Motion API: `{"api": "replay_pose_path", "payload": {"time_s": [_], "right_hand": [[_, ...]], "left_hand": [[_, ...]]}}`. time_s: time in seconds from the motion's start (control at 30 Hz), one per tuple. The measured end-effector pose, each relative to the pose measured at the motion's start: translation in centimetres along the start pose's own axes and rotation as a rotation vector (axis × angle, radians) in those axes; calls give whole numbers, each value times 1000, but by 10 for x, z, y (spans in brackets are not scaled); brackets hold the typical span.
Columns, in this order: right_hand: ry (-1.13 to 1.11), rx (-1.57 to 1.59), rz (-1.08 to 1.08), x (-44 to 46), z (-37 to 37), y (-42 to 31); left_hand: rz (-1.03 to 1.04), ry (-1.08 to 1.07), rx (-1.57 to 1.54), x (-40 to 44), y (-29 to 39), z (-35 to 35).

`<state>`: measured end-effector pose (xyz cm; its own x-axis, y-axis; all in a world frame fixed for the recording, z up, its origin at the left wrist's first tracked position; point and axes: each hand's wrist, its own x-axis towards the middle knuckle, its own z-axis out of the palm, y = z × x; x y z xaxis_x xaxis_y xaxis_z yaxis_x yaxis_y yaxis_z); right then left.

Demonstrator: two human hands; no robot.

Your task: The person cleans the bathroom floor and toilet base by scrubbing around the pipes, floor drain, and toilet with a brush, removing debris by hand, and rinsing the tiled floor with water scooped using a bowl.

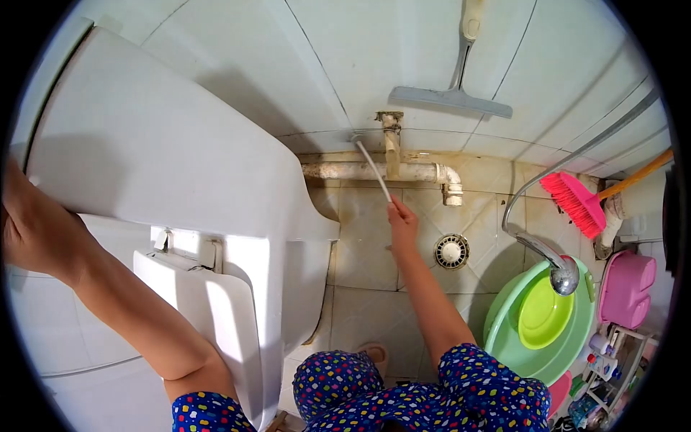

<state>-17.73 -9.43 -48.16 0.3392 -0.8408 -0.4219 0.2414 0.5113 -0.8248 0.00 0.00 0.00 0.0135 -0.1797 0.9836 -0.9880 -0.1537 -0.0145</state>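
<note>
My right hand is closed around the lower end of a thin white-handled brush. The brush slants up and to the left, and its small head meets the tiled wall just left of a short stained vertical pipe. Behind the handle runs a dirty white horizontal drain pipe. At the left edge of the view, my left hand is against the side of the white toilet tank; its fingers are mostly cut off or hidden.
A round floor drain lies right of my forearm. Green basins hold a shower head on a hose. A pink broom, a pink tub and a rack stand right. A squeegee hangs above.
</note>
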Motion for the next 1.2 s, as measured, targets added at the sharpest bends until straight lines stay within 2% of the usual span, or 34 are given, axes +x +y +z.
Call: {"api": "replay_pose_path", "payload": {"time_s": [0.07, 0.13, 0.2, 0.3, 0.37, 0.4, 0.47, 0.57, 0.63, 0.7, 0.8, 0.87, 0.9, 0.97, 1.07, 1.2], "right_hand": [[12, -12, -56, 3, 33, 4], [-31, -34, -65, 17, 79, -3], [-60, -62, -49, 11, 89, -4], [-89, -25, -112, 8, 73, -16], [51, 31, 29, -13, 41, -32], [52, 27, 34, -11, 35, -31], [23, 67, -68, -4, 29, -25], [-12, -89, -143, 18, 65, -6], [17, -159, -138, 21, 80, -6], [47, -231, -134, 19, 74, -4], [47, -93, -215, 5, 28, 3], [194, -299, -233, -10, 7, -4], [194, -304, -229, -13, 10, -8], [230, -572, -348, -16, 30, -12], [167, -658, -450, -13, 62, -15], [127, -745, -580, -22, 34, -20]], "left_hand": [[7, -77, -21, 1, 2, -4], [34, -11, 63, -5, -35, -17], [50, 28, 144, -1, -38, -18], [242, -31, 228, 9, -26, -15], [315, -52, 70, 12, -22, -9], [311, -57, 72, 8, -32, -15], [128, 26, 514, 0, -58, -28], [143, 14, 263, -1, -45, -24], [166, -10, 205, 1, -35, -19], [182, -25, 180, 3, -31, -17], [203, -39, 162, 6, -30, -17], [204, -48, 163, 7, -32, -18], [201, -53, 165, 6, -34, -18], [200, -53, 165, 7, -32, -16], [196, -56, 159, 8, -30, -15], [204, -67, 140, 9, -29, -14]]}}
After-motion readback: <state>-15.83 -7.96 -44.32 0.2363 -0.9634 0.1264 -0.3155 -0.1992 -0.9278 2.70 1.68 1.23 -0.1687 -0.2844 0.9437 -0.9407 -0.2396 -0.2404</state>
